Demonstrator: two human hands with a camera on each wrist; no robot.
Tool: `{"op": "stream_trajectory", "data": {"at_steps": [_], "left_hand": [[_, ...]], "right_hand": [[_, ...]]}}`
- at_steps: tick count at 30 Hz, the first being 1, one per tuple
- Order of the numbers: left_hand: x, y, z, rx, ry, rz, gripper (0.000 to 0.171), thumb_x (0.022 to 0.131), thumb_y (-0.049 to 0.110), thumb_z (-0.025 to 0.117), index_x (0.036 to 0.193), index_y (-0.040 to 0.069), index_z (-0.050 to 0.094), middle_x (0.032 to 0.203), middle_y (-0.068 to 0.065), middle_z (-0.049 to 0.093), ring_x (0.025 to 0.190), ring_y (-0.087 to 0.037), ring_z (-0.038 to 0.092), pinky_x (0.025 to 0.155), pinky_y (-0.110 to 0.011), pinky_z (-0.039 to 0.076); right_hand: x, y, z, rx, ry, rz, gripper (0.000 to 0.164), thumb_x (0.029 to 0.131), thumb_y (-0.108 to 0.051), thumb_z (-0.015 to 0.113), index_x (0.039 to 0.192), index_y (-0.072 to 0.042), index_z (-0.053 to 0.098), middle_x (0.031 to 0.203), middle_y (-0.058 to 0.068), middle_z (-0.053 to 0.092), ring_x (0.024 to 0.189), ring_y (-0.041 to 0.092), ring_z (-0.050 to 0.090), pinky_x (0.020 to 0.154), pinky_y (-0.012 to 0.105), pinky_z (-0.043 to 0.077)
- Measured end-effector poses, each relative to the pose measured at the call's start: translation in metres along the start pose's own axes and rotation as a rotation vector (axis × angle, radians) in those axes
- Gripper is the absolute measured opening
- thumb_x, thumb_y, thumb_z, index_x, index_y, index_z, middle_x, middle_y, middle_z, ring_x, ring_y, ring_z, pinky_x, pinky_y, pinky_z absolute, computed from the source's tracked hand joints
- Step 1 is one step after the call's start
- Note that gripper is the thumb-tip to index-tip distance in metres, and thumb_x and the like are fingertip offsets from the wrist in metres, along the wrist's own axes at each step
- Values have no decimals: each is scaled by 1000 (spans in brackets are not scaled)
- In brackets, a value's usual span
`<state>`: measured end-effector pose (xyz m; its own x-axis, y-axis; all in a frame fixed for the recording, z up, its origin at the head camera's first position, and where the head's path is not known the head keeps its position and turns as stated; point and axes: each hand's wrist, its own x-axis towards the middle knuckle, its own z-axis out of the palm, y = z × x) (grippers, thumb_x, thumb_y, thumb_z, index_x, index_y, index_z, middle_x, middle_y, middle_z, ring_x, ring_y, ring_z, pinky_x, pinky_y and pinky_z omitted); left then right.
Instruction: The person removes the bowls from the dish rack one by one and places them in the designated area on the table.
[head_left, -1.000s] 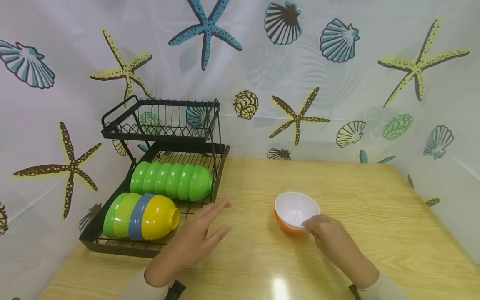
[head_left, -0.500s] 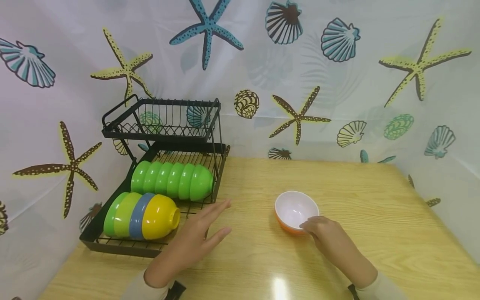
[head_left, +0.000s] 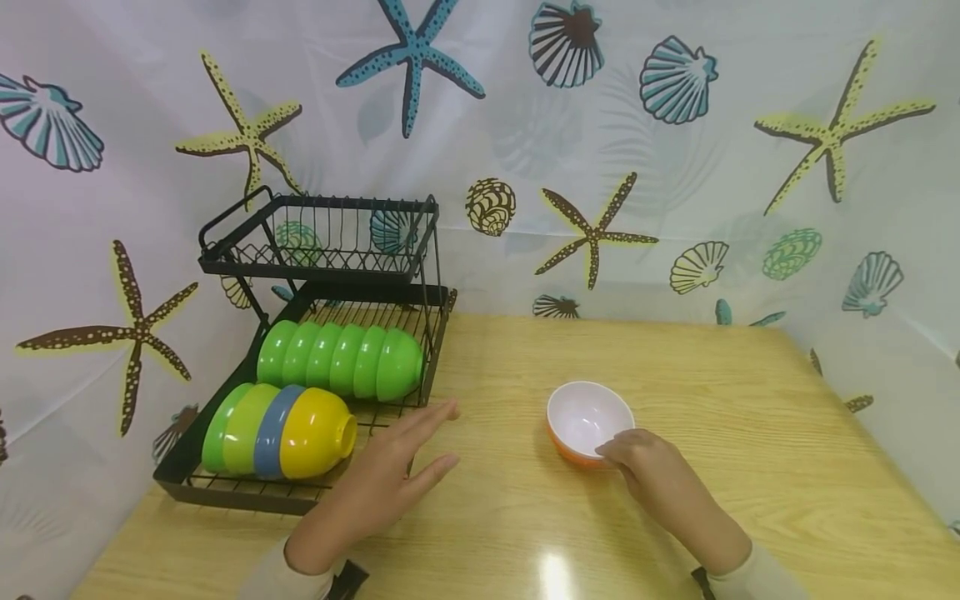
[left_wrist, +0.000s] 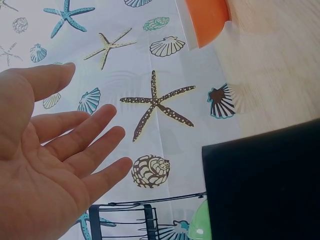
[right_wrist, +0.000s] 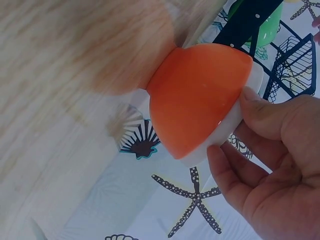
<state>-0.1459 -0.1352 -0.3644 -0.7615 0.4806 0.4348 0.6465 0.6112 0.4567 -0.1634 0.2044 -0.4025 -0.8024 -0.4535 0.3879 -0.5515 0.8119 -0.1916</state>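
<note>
A white bowl [head_left: 585,415] sits nested in an orange bowl [head_left: 567,450] on the wooden table, mouth up. My right hand [head_left: 663,479] pinches the near right part of the white rim. In the right wrist view, the thumb and fingers of the right hand [right_wrist: 275,150] hold the white bowl [right_wrist: 227,127], whose rim stands out above the orange bowl [right_wrist: 197,100]. To the left, my left hand [head_left: 382,475] hovers beside the rack's front right corner, fingers extended and thumb apart. The left wrist view shows the left hand [left_wrist: 60,155] holding nothing.
A black two-tier dish rack [head_left: 232,502] stands at the left. Its lower tier carries a row of several green bowls [head_left: 341,362] and a front row with a yellow bowl [head_left: 315,433] and a blue bowl [head_left: 272,432]. A patterned curtain [head_left: 480,108] surrounds the table [head_left: 735,392].
The white bowl has settled from a slight tilt into a more level, closer fit with the orange bowl, my right hand still on its rim. The left hand has stayed nearly still.
</note>
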Motion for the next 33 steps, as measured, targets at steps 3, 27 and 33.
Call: {"op": "stream_trajectory", "data": {"at_steps": [3,27,33], "left_hand": [[-1,0,1,3,2,0,58,93,28,64,145,12,42,136,0,55,127,-17,50,104,-38,44],[-6,-8,-25,8,90,-125,56,92,22,66,143,12,45,143,-9,48,131,-28,46,103,-49,43],[-13,-18,-42,45,131,-267,58,93,25,65,143,6,43,144,-15,43,131,-38,40,103,-58,40]], "right_hand": [[0,1,0,-2,4,-9,14,76,2,76,87,-6,74,86,2,72,87,21,67,76,36,58],[-15,7,-3,-12,123,-126,50,84,-30,73,129,-13,60,131,16,58,120,44,51,90,61,46],[-18,7,-9,-23,168,-143,50,87,-36,68,131,-13,58,133,17,55,121,44,49,88,63,46]]}}
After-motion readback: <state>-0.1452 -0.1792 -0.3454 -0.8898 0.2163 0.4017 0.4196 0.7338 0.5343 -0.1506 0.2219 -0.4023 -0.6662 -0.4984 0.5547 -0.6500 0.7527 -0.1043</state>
